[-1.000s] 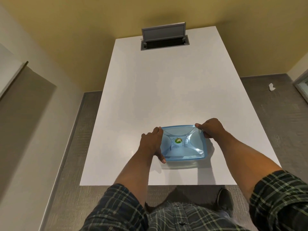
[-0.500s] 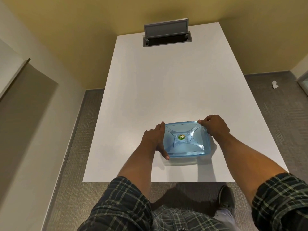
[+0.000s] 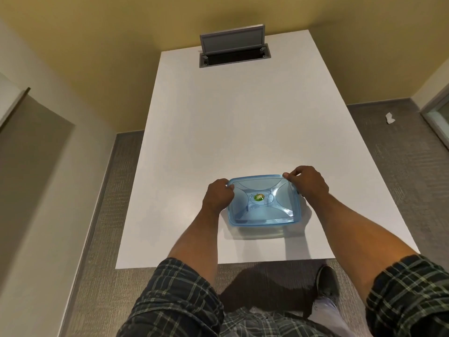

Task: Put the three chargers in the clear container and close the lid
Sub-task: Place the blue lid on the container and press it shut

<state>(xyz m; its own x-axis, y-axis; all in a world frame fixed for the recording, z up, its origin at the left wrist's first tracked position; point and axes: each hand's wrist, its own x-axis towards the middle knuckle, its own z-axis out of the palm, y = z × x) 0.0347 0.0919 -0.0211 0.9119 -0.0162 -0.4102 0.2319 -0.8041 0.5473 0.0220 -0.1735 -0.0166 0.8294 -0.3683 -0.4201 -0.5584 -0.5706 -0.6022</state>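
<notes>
- The left hand point(image 3: 218, 197) is curled at the far-left corner of the lid point(image 3: 263, 200), its fingertips closed on the rim there.
- The lid, blue-tinted with a small sticker point(image 3: 258, 197) at its middle, sits on the container point(image 3: 264, 221), which stands on the bench point(image 3: 218, 132) near its front edge, between the two hands.
- No chargers show anywhere on the bench. Through the tinted lid I cannot tell whether any lie inside.
- The right hand point(image 3: 309, 181) pinches the far-right corner of the lid, thumb and fingers nearly closed on the rim.
- Judged step: working the lid at its two far corners. Whether it is being pressed shut or pulled off I cannot tell from this view.
- If closing, the next move calls for even pressure along the rim, near edge included, until it seats all round. If opening, both far corners must lift together while the container stays down.
- Around: a raised flap point(image 3: 232, 40) over a cable slot point(image 3: 234, 55) at the far end of the bench, well apart from the work; a paper scrap point(image 3: 390, 117) on the floor to the right.
- Nothing stands in the way of either hand.
</notes>
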